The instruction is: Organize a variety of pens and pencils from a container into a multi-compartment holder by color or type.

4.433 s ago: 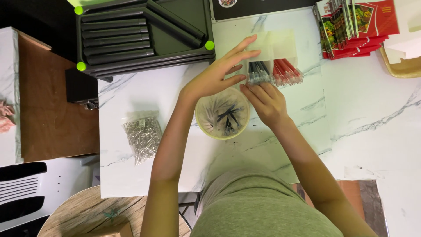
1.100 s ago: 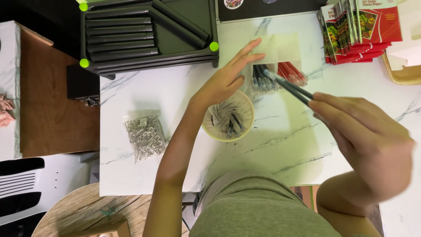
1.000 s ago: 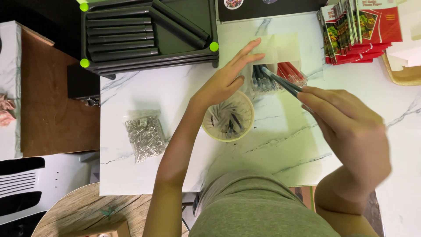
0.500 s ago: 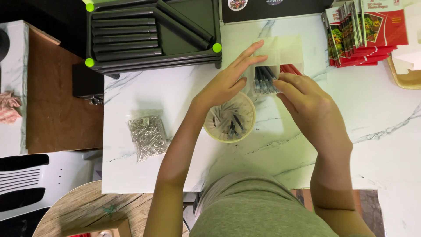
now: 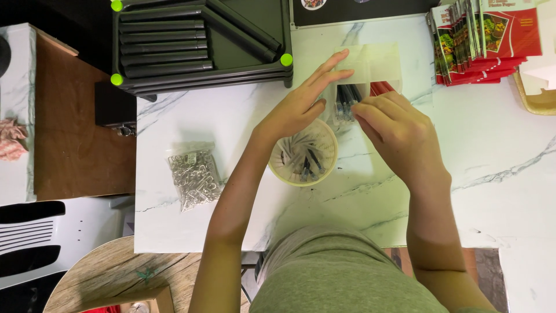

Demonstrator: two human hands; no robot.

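Observation:
My left hand [image 5: 304, 101] lies flat with fingers stretched, pressing on a clear plastic packet [image 5: 370, 64] that lies on the white marble table [image 5: 231, 127]. Black pens [image 5: 346, 98] and red pens [image 5: 382, 88] show inside the packet. My right hand [image 5: 397, 130] sits just right of the pens, its fingertips closed on the black pens at the packet's opening. A round cream bowl [image 5: 304, 155] with several dark pens in it stands just below my left hand.
A clear bag of metal clips [image 5: 194, 177] lies at the left of the table. A black tray of dark tubes [image 5: 197, 40] stands at the back left. Red printed packets [image 5: 486, 40] are stacked at the back right. A wooden tray edge [image 5: 536, 95] shows far right.
My right hand, which held a black pen up near the camera, has come down to the packet and pushed the pen in among the others. My left hand has stayed on the packet.

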